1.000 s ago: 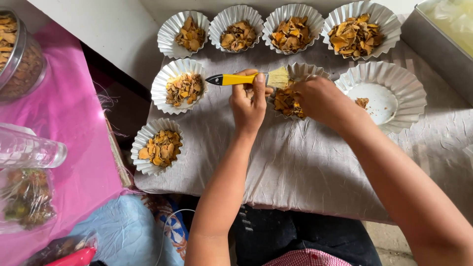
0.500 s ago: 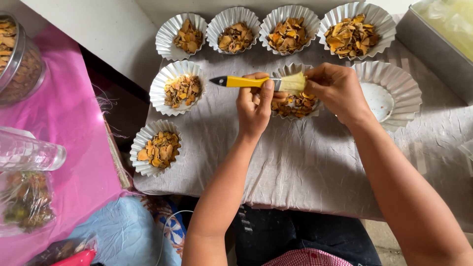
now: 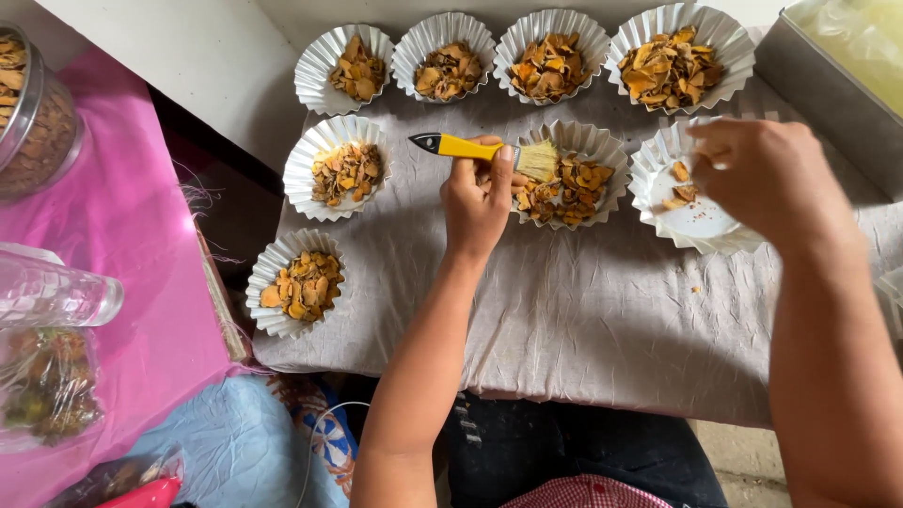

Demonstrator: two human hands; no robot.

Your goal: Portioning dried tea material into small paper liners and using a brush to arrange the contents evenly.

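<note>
Head camera view, looking down on a table covered by a grey cloth [image 3: 583, 329], where fluted paper cups of dried orange-brown chips are laid out in rows. A small brush [image 3: 484, 152] with a yellow handle is held by the left hand [image 3: 478, 202]; the fingers are closed firmly around the handle near the bristles. The long axis of the brush lies almost level from left to right, with the black handle end to the left and the bristles to the right, resting over the rim of the filled middle cup [image 3: 569, 174]. The right hand [image 3: 771, 179] is placed just to the right, above the nearly empty cup [image 3: 691, 202], where only a few chips are seen. Its fingers are curled inward, but whether something is pinched cannot be told. The nearly empty cup is nearer to the right hand; the bristles are pointed toward it, with the filled cup between. A metal tray [image 3: 828, 85] stands at the far right, and pink plastic sheeting [image 3: 122, 245] with a jar [image 3: 33, 113] lies at the left.
</note>
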